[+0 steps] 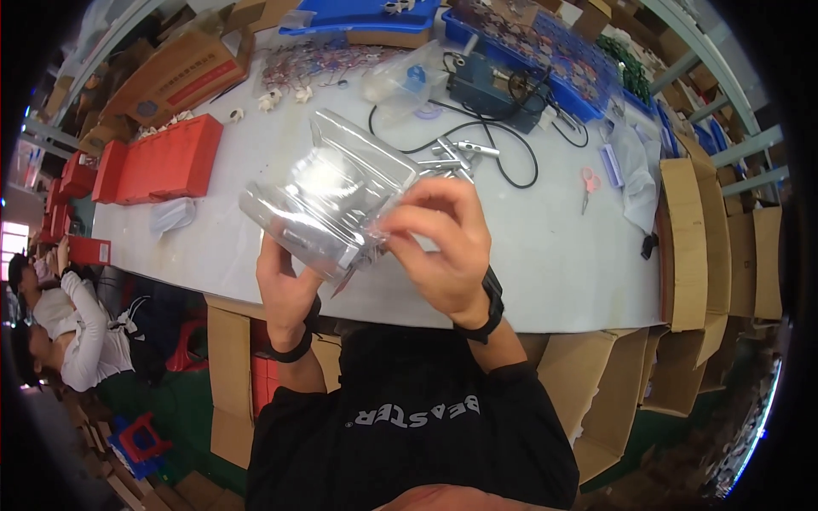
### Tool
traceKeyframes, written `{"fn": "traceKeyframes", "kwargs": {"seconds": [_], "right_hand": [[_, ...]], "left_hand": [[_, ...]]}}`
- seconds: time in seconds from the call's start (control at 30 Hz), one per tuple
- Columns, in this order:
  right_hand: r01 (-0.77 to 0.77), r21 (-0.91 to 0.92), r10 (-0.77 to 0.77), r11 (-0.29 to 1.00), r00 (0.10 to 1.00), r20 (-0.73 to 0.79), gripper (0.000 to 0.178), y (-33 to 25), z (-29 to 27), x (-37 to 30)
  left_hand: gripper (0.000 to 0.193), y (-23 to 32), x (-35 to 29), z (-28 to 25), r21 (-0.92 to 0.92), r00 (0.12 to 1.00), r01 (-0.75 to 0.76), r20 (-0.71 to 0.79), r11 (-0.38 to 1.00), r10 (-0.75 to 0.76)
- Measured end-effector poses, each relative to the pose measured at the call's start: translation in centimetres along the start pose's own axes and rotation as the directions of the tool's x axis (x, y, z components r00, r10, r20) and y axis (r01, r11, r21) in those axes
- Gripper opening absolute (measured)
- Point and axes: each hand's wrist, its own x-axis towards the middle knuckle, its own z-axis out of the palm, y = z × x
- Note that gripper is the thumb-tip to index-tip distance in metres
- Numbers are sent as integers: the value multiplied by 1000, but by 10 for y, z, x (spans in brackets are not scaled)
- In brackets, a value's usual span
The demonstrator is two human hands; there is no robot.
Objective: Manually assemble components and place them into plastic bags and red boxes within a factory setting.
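Over the near middle of the table I hold a clear, shiny plastic package (328,192) tilted between both hands. What is inside it is lost in glare. My left hand (287,289) grips its lower left part, with fingers partly hidden behind the plastic. At the package's right edge, the thumb and fingertips of my right hand (447,247) are pinched together on the plastic. Just beyond my right hand lie several silvery metal tube-like parts (460,153) in a loose pile.
Red boxes (170,157) stand at left beside a small clear plastic piece (173,215). A blue-grey device (494,89) with a black cable sits at the back. Pink-handled scissors (588,186) lie to the right. Open cartons (694,243) line the right edge; another person (81,328) sits left.
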Motion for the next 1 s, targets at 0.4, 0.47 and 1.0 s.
{"fn": "traceKeyframes", "kwargs": {"seconds": [0.4,0.47,1.0], "right_hand": [[175,-10,-168,985,928,-331,32,3,29,14],[95,126,-61,988,966,-252,29,1,28,12],[-141,100,149,985,985,-81,31,-14,31,7]], "left_hand": [[90,-4,16,1,-149,998,24,62,989,-15],[90,-5,18,1,-157,998,28,52,987,-19],[85,-2,19,10,-90,999,-29,22,996,32]]}}
